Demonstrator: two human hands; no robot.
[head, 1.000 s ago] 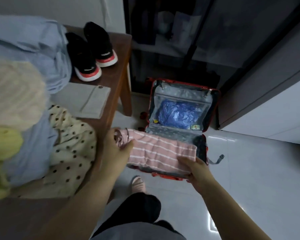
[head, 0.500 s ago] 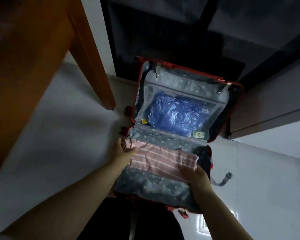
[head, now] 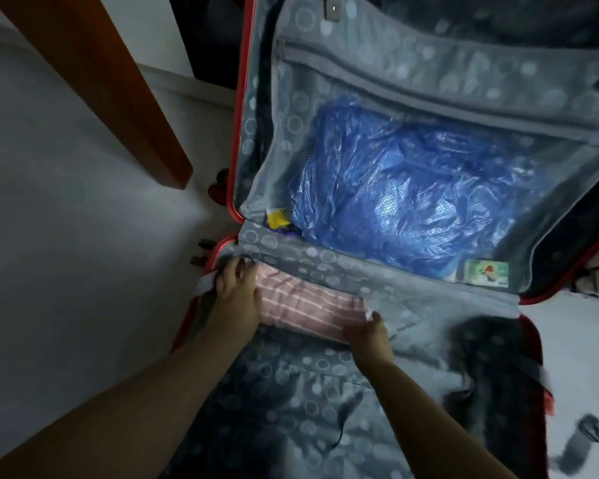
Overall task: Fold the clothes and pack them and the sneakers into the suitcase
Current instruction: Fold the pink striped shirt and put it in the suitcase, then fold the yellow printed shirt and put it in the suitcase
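A wooden table leg point(head: 101, 81) stands on the pale floor point(head: 66, 254) at the far left, just beside the suitcase's point(head: 237, 140) left edge. The case lies open on the floor, red-rimmed, with a grey circle-printed lining.

My left hand point(head: 237, 292) is at the near half's left edge, next to a grey strap point(head: 206, 283). Its fingers curl over the left end of the folded pink striped shirt point(head: 301, 305), and the thumb side presses on the cloth. The shirt lies flat in the near half, along the hinge, in its far left corner. My right hand point(head: 372, 335) holds the shirt's right end, fingers partly tucked under the fold and thumb on top. The rest of the near half shows only lining and a dark patch toward the right edge that I cannot make out.

In the far half, behind a mesh panel, there is a crumpled blue plastic bag point(head: 412, 198), a small yellow packet point(head: 277, 217) at its near left corner, and a green card point(head: 486, 273) at the near right. A grey buckle point(head: 583, 442) lies on the floor past the right edge.
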